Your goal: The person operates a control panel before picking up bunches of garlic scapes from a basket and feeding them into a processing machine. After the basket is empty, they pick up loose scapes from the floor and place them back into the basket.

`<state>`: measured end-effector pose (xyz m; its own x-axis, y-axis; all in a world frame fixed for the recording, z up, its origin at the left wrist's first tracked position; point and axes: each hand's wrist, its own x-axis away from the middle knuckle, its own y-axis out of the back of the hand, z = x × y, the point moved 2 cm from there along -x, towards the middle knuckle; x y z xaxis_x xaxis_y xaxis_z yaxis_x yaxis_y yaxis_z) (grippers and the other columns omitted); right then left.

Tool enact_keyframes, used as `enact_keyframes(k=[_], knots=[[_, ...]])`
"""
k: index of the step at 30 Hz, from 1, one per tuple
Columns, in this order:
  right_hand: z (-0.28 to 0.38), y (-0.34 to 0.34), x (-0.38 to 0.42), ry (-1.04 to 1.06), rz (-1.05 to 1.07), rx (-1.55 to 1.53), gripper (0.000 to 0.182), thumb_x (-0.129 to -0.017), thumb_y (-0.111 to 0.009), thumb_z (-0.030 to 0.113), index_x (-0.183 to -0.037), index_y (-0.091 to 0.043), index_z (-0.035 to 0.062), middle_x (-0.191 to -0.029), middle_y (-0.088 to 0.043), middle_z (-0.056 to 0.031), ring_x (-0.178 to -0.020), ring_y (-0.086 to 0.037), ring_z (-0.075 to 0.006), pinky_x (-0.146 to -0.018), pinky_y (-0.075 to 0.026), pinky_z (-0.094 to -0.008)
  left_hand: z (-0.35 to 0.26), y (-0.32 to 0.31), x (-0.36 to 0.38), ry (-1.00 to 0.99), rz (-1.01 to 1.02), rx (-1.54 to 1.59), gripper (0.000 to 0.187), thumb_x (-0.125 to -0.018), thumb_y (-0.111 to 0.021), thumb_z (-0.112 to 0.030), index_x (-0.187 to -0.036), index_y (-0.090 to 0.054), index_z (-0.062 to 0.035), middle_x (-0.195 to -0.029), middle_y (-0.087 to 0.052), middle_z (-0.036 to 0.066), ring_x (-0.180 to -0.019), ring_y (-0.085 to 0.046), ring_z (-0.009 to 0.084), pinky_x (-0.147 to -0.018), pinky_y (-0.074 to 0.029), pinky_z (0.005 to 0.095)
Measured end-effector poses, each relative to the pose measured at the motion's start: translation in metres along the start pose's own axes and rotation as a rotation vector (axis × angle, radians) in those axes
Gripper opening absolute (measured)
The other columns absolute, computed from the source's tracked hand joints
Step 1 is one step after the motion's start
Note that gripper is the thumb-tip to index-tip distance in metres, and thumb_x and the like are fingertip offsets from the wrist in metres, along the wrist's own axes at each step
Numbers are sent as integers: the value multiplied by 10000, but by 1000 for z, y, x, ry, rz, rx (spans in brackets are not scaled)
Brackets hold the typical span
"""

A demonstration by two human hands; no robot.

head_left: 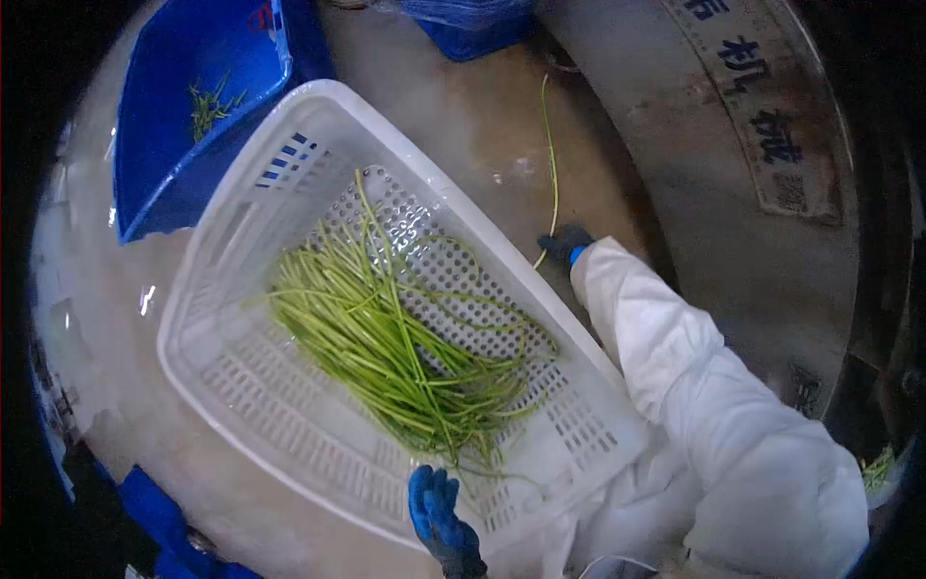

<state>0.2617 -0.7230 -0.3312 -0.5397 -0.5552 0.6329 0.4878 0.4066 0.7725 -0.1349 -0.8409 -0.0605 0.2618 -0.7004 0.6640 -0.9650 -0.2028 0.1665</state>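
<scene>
A white perforated plastic basket (386, 116) holds a heap of long green stems (362, 338) that look like garlic scapes. Beyond its right side, my right hand (567, 243) in a dark blue glove is closed around one long, thin green stem (552, 154). That stem stretches away from the hand, with a short end showing below it. My left hand (442, 516), also gloved in blue, is by the basket's near rim, close to the ends of the heap. Its fingers point up, loosely bent, and nothing shows in them.
A blue bin (159, 106) with a few short green pieces (212, 106) stands at the upper left. Another blue container (473, 34) is at the top. Curved metal machinery (752, 232) with Chinese lettering rises on the right. More green bits (876, 468) lie at the far right.
</scene>
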Motion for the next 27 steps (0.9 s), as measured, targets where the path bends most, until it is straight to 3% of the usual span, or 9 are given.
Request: enact_keyframes(k=[6, 9, 11, 13, 15, 21, 24, 26, 27], knots=[[-17, 24, 16, 145, 23, -73, 298, -774, -569, 288, -810, -660, 7, -851, -638, -210, -783, -628, -330, -716, -485, -404, 5, -4, -2, 183, 46, 145, 418, -944, -427, -232, -1261, -403, 39, -1236, -476, 150, -1090, -514, 270, -895, -446, 374], [28, 136, 119, 94, -13, -939, 188, -798, -597, 243, -798, -634, 59, -670, -608, -77, -546, -568, -176, -535, -466, -306, 0, 3, -14, 129, 18, 180, 412, -935, -446, -213, -1260, -405, 38, -1238, -474, 146, -1083, -513, 244, -885, -450, 358], [51, 186, 181, 92, -13, -1151, 65, -824, -580, 143, -827, -556, 83, -751, -589, -66, -490, -505, -118, -459, -421, -232, -8, 1, -29, 39, -32, 172, 404, -927, -464, -214, -1251, -424, 24, -1224, -482, 135, -1090, -505, 238, -894, -444, 361], [75, 217, 239, 33, 36, -1122, 55, -844, -553, 121, -847, -518, 78, -783, -591, -90, -490, -516, -124, -440, -428, -236, -2, 8, -59, -376, -33, -382, 447, -922, -470, -207, -1278, -381, 47, -1243, -464, 145, -1106, -491, 254, -928, -413, 351], [99, 219, 286, 74, 171, -1208, 76, -847, -553, 80, -859, -479, 67, -778, -591, -104, -503, -545, -138, -453, -463, -254, -20, -7, -87, -193, -130, -53, 485, -910, -483, -179, -1306, -334, 57, -1263, -446, 165, -1116, -479, 281, -951, -378, 342], [128, 87, 334, 156, 499, -991, 121, -833, -575, 48, -856, -457, 34, -703, -576, -98, -555, -606, -193, -483, -507, -299, 26, -7, -182, -192, -328, -225, 597, -885, -534, -276, -1315, -304, 69, -1330, -364, 217, -1236, -345, 330, -1039, -249, 376], [110, -22, 293, 159, 594, -690, 265, -820, -618, 159, -1003, -499, 9, -840, -601, -173, -739, -633, -281, -655, -526, -380, 78, -7, -222, -217, -392, -326, 458, -810, -616, -229, -1157, -470, 33, -1114, -551, 210, -1039, -527, 302, -896, -393, 405], [114, -57, 253, 517, 475, -286, 519, -793, -643, 281, -1183, -464, -12, -1082, -543, -266, -1013, -549, -364, -884, -434, -434, 80, -11, -234, -103, -357, -353, 580, -799, -620, -301, -1219, -419, 45, -1180, -499, 237, -1112, -465, 338, -947, -349, 411], [115, -59, 229, 467, 298, -213, 596, -792, -636, 316, -1234, -423, -23, -1183, -474, -276, -1109, -471, -371, -952, -365, -435, 76, -17, -238, 1, -327, -384, 702, -787, -623, -372, -1281, -369, 57, -1246, -447, 265, -1185, -404, 374, -999, -306, 417]])
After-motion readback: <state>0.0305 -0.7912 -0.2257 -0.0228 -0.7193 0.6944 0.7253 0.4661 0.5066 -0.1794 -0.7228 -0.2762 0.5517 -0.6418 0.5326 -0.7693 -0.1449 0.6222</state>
